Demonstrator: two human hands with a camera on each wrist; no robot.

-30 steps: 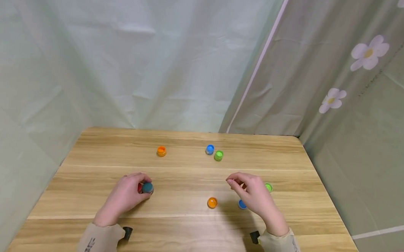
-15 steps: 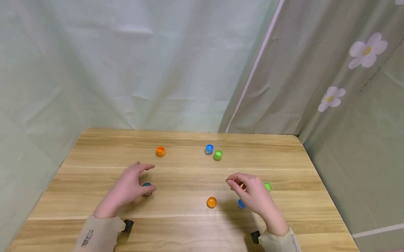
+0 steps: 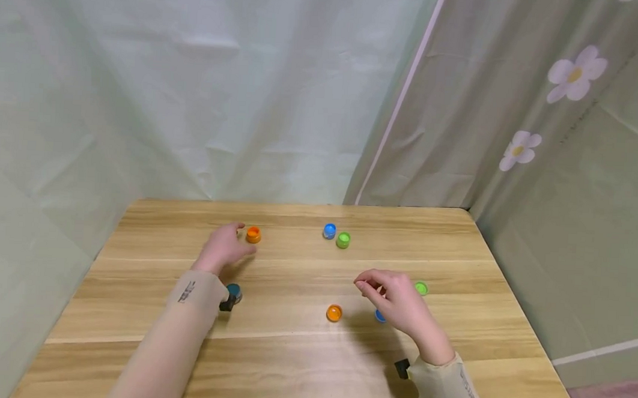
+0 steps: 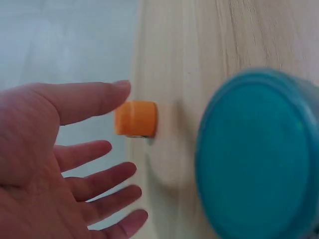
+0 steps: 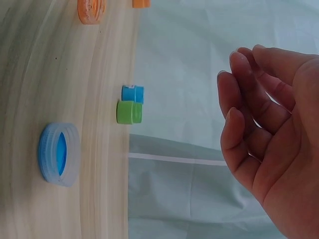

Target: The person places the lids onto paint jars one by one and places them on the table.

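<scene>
My left hand (image 3: 223, 248) reaches over the back left of the table, thumb and fingers spread and holding nothing. Just beyond its fingertips stands a small orange paint pot (image 3: 253, 235), which the thumb partly overlaps in the left wrist view. A teal-topped paint pot (image 3: 234, 293) is beside the left wrist and looms large in the left wrist view (image 4: 256, 159). My right hand (image 3: 397, 299) hovers over the right side with loosely curled fingers and nothing in them. Below it lies a blue lid (image 5: 60, 154), partly hidden by the hand in the head view.
A blue pot (image 3: 329, 231) and a green pot (image 3: 343, 240) stand side by side at the back middle. An orange lid (image 3: 334, 313) lies left of my right hand, and a green lid (image 3: 421, 288) lies behind it. Curtains hang along the table's back edge.
My left hand has let go of the teal-topped pot and moved away toward the orange pot, its fingers spreading. A red thing beside the teal one is now hidden. The right hand stays put.
</scene>
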